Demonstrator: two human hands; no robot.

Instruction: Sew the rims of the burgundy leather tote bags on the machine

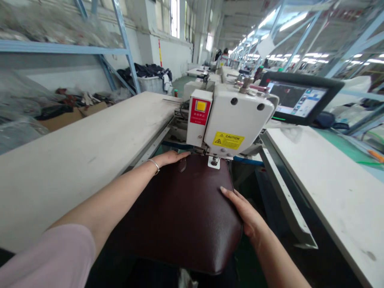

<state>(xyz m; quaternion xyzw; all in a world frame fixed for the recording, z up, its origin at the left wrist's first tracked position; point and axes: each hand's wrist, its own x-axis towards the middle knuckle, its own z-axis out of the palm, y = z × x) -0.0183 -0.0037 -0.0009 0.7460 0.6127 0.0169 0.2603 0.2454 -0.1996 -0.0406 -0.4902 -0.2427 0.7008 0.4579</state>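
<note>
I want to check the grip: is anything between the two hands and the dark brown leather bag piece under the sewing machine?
Nothing visible. The left hand lies flat on the dark brown leather bag piece at its far edge, the right hand on its right edge, both bare.

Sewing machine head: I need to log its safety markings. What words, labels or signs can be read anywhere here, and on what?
"CAUTION": yellow label on the white sewing machine.
"EMERGENCY STOP": red plate under the yellow button; the line above it is too small to read.
Text on the tilted screen: too blurred to read.
</note>
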